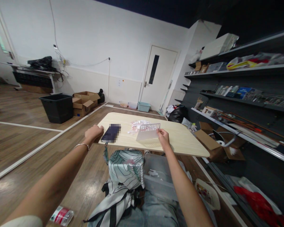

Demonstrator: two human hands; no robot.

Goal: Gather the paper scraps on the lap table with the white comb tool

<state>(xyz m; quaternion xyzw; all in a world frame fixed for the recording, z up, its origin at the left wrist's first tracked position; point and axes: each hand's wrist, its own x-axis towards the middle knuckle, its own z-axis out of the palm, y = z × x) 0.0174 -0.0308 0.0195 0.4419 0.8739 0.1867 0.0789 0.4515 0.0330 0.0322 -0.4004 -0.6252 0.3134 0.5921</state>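
My right hand (163, 137) pinches the right edge of a flat pale-grey plate (147, 135) with a row of slots along its top. The plate is tilted up over the table (180, 142). Behind it lies a loose pile of small white and pinkish pieces (139, 125), partly hidden by the plate. At the table's left edge my left hand (94, 132) is closed, its fingers curled; whatever they may hold is hidden. Just right of that hand a dark phone (110, 133) lies on the table, partly blurred out, with a strap hanging over the edge.
A patterned bag (126, 164) and a clear plastic bin (158, 170) are between me and the table. On the floor lies a plastic bottle (62, 216). An open cardboard box (209, 138) and loaded shelves (246, 101) are on the right. A black bin (56, 107) stands far left.
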